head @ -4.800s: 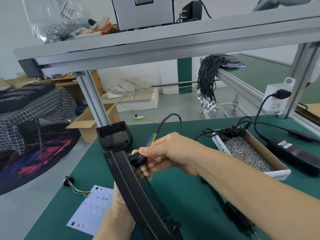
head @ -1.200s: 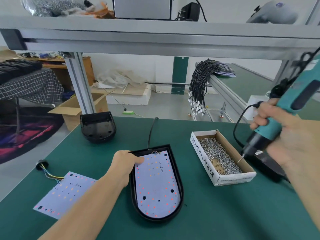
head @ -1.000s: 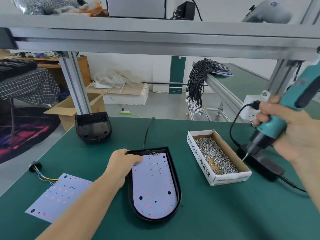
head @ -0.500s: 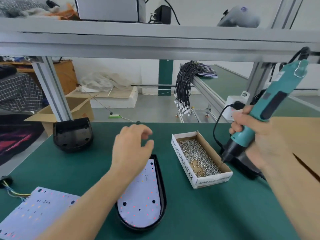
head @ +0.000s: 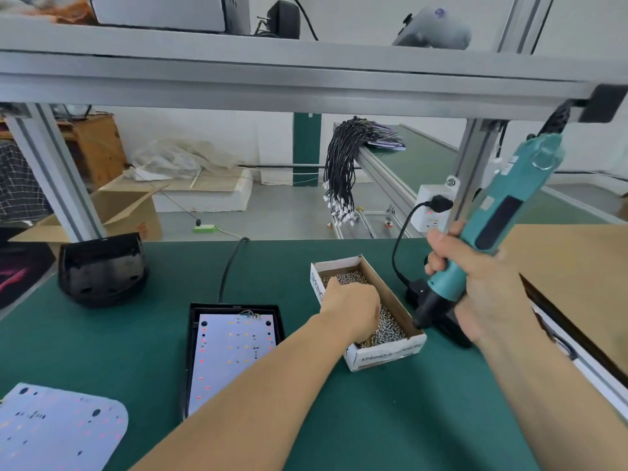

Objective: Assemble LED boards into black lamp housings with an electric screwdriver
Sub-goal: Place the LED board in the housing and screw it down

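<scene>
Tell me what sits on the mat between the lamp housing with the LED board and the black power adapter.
The head view shows the cardboard box of screws there, with the left hand reaching into it.

The left hand's [head: 353, 309] fingertips are hidden among the screws in the open cardboard box [head: 384, 355]. Left of that box, the forearm covers the near end of the white LED board [head: 231, 351].

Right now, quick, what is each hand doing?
Left hand: in the screw box; grip cannot be told.
Right hand: holding the screwdriver.
</scene>
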A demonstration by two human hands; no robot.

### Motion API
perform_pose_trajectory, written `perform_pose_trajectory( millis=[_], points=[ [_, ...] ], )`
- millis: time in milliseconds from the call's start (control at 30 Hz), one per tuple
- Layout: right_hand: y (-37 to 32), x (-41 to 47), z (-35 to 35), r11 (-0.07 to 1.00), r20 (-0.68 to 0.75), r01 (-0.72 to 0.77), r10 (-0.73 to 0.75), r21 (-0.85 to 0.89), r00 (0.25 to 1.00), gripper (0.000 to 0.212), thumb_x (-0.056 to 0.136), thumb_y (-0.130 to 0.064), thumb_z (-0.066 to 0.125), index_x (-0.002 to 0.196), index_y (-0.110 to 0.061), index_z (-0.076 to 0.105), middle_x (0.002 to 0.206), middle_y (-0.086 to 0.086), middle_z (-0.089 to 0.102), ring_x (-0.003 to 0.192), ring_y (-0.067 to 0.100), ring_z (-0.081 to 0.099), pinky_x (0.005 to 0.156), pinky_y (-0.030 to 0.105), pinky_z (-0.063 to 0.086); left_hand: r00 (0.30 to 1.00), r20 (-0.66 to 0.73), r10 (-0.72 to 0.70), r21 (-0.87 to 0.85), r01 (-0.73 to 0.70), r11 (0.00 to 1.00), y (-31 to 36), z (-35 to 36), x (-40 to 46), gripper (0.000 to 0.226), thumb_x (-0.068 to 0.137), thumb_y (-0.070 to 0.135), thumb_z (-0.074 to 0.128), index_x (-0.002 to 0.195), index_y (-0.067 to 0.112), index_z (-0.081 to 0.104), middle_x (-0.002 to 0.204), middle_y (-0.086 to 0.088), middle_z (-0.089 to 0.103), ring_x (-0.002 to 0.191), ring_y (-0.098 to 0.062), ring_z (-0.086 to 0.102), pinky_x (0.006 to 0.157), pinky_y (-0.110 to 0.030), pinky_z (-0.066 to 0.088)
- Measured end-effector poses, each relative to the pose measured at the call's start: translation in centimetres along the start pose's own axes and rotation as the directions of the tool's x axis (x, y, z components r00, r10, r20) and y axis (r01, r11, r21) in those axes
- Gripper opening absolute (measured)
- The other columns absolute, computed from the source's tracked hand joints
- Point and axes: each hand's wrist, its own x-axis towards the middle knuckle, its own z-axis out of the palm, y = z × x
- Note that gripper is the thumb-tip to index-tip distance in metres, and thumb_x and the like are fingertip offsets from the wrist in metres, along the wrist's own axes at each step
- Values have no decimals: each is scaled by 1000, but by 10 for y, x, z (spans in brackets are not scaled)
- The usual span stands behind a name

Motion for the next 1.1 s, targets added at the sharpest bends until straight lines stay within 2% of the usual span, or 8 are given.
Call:
perform_pose_trajectory(
  millis=[233, 300, 400, 500, 633, 733, 933, 1100],
  points=[
    [-1, -5, 1, 999, -9, -10, 10, -33, 1000, 19, 60, -15, 75, 59, -27, 61, 57, -7, 52, 47, 10, 47, 52, 21, 46, 990, 98, 99, 102, -109, 989, 11, -2, -2, 23, 87, 5, 52, 98, 15, 69, 98, -3, 68, 89, -26, 58, 80, -37, 35],
    [-3, -6, 0, 999, -10, -11, 10, -32, 1000, 21, 62, -14, 76, 61, -27, 60, 59, -7, 53, 48, 10, 47, 52, 21, 46, 996, 26, 91, 35, -92, 995, 8, 1, -6, 18, 87, 5, 55, 93, 14, 69, 96, -3, 70, 89, -25, 60, 82, -36, 36],
    [-5, -7, 0, 999, -13, -17, 16, -39, 1000, 26, 62, -10, 79, 62, -27, 59, 61, -7, 54, 48, 11, 46, 52, 22, 45, 995, -98, -8, -256, -18, 967, -1, -3, -13, 12, 87, 9, 60, 89, 16, 69, 95, 1, 69, 92, -20, 62, 79, -29, 43],
    [-5, -7, 3, 999, -18, -18, 17, -36, 1000, 20, 61, -14, 75, 62, -26, 59, 60, -8, 54, 48, 11, 46, 53, 22, 45, 990, -106, -98, -526, 28, 850, -10, -10, -19, 13, 86, 9, 66, 79, 19, 68, 76, 8, 65, 79, -17, 68, 72, -28, 53],
    [-5, -8, 6, 1000, -11, -9, 9, -28, 1000, 19, 62, -15, 75, 59, -28, 61, 59, -9, 56, 47, 10, 46, 53, 22, 45, 977, -74, -198, -869, 35, 494, -23, -15, -25, 15, 78, 3, 75, 72, 17, 71, 62, 0, 67, 54, -12, 60, 57, -21, 53],
    [-5, -7, 9, 999, -18, -14, 14, -38, 1000, 27, 63, -9, 79, 59, -28, 61, 55, -7, 52, 47, 10, 46, 54, 23, 44, 971, -34, -238, -955, 39, 296, -32, -17, -28, 17, 76, 2, 78, 67, 17, 72, 57, -3, 65, 48, -10, 58, 49, -15, 46],
    [-5, -5, 15, 999, -29, -29, 28, -17, 999, 26, 62, -9, 80, 61, -26, 59, 57, -6, 48, 47, 11, 45, 52, 22, 44, 970, -1, -243, -933, 87, 351, -26, -13, -26, 18, 75, 15, 81, 60, 20, 72, 52, 1, 60, 40, -11, 47, 47, -18, 41],
    [-7, -7, 12, 1000, -32, -13, 12, -24, 999, 19, 62, -16, 75, 59, -26, 59, 53, -6, 47, 47, 11, 45, 52, 22, 43, 970, 117, -212, -977, 151, 151, -26, -15, -25, 9, 79, 0, 74, 73, 6, 72, 55, -7, 65, 47, -12, 62, 48, -19, 51]
  ],
)
